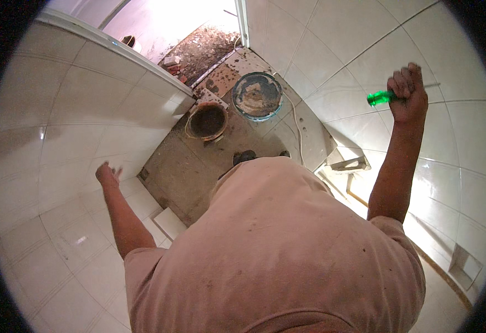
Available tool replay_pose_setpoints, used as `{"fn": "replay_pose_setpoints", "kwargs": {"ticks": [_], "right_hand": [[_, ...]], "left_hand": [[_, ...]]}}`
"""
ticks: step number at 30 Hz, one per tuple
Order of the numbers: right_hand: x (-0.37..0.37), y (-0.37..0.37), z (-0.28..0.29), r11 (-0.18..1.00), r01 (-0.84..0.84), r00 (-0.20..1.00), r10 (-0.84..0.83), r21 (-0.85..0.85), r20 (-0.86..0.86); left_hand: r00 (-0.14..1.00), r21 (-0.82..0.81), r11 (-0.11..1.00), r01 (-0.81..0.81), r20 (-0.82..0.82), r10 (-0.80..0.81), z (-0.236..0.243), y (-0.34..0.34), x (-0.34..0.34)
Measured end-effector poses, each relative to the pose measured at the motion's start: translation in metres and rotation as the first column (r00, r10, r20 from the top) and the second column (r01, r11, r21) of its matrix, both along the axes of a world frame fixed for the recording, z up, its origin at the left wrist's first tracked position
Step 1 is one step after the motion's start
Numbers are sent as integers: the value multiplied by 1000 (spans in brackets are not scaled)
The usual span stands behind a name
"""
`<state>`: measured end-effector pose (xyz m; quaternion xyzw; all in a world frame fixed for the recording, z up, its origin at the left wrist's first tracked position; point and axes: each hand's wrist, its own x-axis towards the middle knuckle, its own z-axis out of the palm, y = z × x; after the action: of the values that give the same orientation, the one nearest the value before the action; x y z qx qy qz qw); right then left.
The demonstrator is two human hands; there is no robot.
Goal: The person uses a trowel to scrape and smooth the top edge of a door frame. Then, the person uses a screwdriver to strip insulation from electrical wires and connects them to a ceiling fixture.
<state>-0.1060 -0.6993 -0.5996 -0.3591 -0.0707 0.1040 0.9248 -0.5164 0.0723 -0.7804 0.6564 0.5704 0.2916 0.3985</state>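
My right hand (407,97) is raised near the tiled wall on the right, closed round a green-handled tool (377,98) with a thin metal shaft, which looks like a screwdriver. My left hand (109,173) hangs out beside the left tiled wall (60,144), its fingers loosely apart and holding nothing. Below, on the dirty floor (171,161), stand a round bucket (206,120) with dark contents and a wider tub (257,94) crusted with pale material, just beyond my dark shoes (244,156).
A white-framed opening (242,25) at the top leads to a rubble-strewn area (198,53). A pale cable (296,122) runs along the floor on the right. A bright lamp-like fixture (348,165) sits low at the right. A small recess (464,266) is in the lower right wall.
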Motion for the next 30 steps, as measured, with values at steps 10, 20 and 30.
{"fn": "replay_pose_setpoints", "kwargs": {"ticks": [10,20,30], "right_hand": [[-29,141,93,897,-412,749,434,-161,501],[-53,132,114,973,-4,778,149,-232,611],[-82,-35,48,270,826,476,-803,-494,358]], "left_hand": [[392,739,-147,657,-501,-771,138,-263,253],[41,-507,-389,769,646,-762,78,-388,244],[489,-551,230,802,827,277,100,-354,292]]}}
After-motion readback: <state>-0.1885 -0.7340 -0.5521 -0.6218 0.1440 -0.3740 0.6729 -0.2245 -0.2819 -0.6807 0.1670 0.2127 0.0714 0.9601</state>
